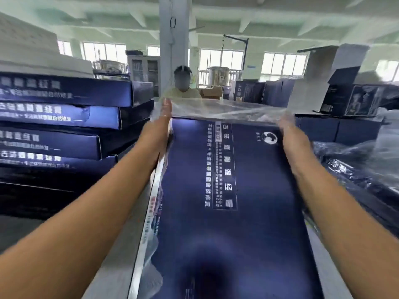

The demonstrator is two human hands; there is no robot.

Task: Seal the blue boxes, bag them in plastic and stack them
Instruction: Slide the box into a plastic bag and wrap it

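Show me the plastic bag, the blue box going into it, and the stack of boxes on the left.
plastic bag (226, 111): head view, its stretched mouth.
blue box (237, 212): head view, its printed top face.
stack of blue boxes (64, 116): head view, second box's long side.

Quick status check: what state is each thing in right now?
blue box: closed, top face bare.
plastic bag: stretched across the box's far end.
left hand: at bag's left corner, grip blurred.
right hand: at bag's right corner, grip blurred.
stack of blue boxes: closed, unbagged.

A person (183, 87) is in front of a white pillar (173, 39), with a brown carton (212, 93) and steel tank (219, 75) nearby.
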